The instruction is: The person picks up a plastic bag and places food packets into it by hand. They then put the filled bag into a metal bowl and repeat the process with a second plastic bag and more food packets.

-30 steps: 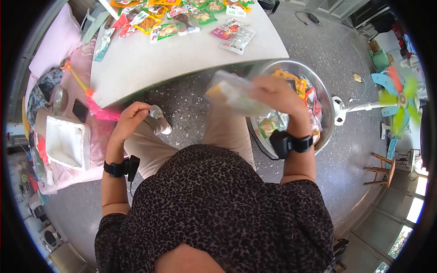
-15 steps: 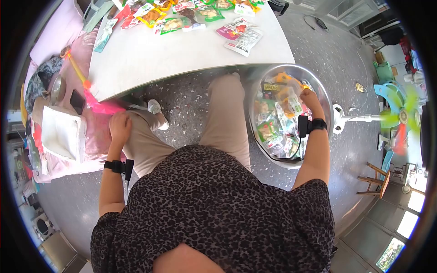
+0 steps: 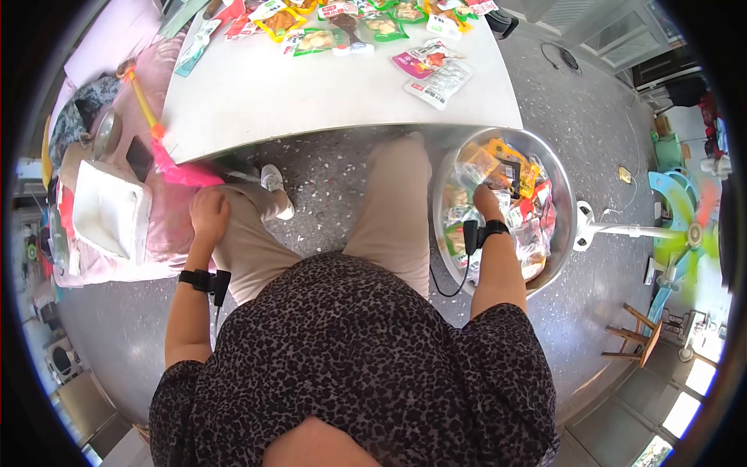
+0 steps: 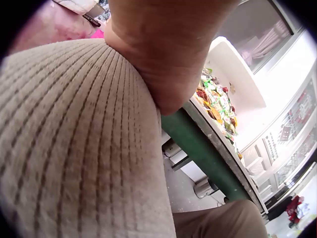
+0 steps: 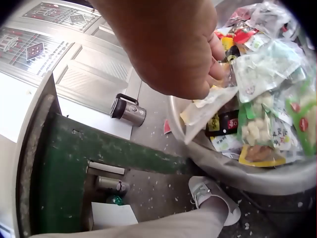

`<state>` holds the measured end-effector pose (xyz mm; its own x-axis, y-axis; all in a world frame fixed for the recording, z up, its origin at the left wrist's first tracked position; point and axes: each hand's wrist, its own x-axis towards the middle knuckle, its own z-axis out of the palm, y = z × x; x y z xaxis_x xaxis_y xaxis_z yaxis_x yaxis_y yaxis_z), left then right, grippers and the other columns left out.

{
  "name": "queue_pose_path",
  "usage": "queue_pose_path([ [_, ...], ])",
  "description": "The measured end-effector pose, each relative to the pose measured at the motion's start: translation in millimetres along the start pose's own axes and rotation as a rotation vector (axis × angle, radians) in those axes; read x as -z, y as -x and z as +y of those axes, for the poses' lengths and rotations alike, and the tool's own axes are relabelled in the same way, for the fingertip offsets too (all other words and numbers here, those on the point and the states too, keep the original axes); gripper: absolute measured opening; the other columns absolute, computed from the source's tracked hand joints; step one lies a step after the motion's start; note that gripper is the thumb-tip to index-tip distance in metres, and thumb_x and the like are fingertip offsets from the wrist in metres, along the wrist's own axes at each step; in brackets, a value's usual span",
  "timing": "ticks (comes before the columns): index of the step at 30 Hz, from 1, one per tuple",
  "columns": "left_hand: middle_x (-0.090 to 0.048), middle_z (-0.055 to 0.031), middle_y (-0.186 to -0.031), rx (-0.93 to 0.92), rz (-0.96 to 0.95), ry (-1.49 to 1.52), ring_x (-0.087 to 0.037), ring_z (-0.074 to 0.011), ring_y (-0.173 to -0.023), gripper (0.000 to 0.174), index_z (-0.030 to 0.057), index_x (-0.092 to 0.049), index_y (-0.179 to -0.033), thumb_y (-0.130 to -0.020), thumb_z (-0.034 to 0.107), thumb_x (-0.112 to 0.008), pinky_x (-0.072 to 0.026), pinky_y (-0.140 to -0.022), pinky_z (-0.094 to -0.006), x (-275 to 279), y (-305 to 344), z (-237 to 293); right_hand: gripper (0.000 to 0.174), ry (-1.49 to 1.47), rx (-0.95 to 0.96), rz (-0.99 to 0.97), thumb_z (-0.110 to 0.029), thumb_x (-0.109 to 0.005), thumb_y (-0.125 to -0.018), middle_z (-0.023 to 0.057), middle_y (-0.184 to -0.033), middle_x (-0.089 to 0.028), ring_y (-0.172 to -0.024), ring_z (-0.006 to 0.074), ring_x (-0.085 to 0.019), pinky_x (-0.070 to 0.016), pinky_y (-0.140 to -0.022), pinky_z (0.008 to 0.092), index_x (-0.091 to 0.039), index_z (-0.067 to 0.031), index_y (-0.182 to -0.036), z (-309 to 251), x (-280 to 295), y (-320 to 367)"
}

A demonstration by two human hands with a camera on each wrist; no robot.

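In the head view my right hand (image 3: 488, 202) is down inside a round steel basin (image 3: 566, 194) heaped with sealed snack packets. Its fingers are curled, pinching the edge of a whitish snack packet (image 5: 210, 109), which sticks out from under them toward the rim in the right wrist view. Beside it in the heap lie a clear packet with pale pieces (image 5: 256, 126) and a yellow-edged one (image 5: 262, 155). My left hand (image 3: 210, 214) rests on the left thigh with loosely bent fingers, holding nothing.
A white-topped table (image 3: 334, 93) ahead carries many colourful packets along its far side, two of them nearer the right edge (image 3: 438, 83). At left, a white foam box (image 3: 113, 210) stands on a pink-covered surface. A fan (image 3: 692, 233) spins at right, beyond the basin.
A second ago my right hand carried a blurred clear packet left of the basin. It then reached the basin's right side without it, and now works further left in the heap. The left hand settled on the thigh.
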<state>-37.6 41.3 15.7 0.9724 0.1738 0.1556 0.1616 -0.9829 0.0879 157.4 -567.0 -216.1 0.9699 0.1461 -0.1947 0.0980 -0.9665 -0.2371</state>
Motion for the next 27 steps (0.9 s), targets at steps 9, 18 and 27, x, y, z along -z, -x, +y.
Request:
queue_pose_path([
  [9,-0.053,-0.0078,-0.092,0.008,0.06,0.04,-0.046,-0.0258,-0.094,0.017,0.0071,-0.054,-0.078,-0.067,0.02,-0.053,-0.0325,-0.082,-0.0387,-2.0,4.4,-4.4,0.016,-0.214,0.205,0.112,-0.013,-0.048,-0.074,0.0188,-0.081,-0.056,-0.076,0.0344,-0.054,-0.0433,-0.069,0.0371,-0.055,-0.0018,-0.083,-96.4,58.0,20.3],
  [18,-0.054,-0.0079,-0.092,0.016,0.172,0.054,-0.047,-0.024,-0.093,0.021,0.0076,-0.056,-0.079,-0.064,0.022,-0.053,-0.033,-0.083,-0.0381,-5.1,19.0,-18.7,0.028,-0.575,0.425,0.376,-0.017,-0.053,-0.075,0.0151,-0.1,-0.053,-0.099,0.0292,-0.047,-0.0359,-0.083,0.0361,-0.051,-0.0007,-0.098,-282.3,141.0,35.5],
  [27,-0.05,-0.0129,-0.1,0.178,0.441,0.091,-0.045,-0.0278,-0.098,0.032,0.0055,-0.052,-0.094,-0.065,0.017,-0.055,-0.0334,-0.086,-0.0396,23.6,25.7,-63.6,0.022,-0.015,0.579,0.431,-0.017,-0.053,-0.068,0.0059,-0.101,-0.054,-0.103,0.0256,-0.045,-0.031,-0.084,0.0437,-0.054,-0.0076,-0.088,-307.9,133.5,42.6],
])
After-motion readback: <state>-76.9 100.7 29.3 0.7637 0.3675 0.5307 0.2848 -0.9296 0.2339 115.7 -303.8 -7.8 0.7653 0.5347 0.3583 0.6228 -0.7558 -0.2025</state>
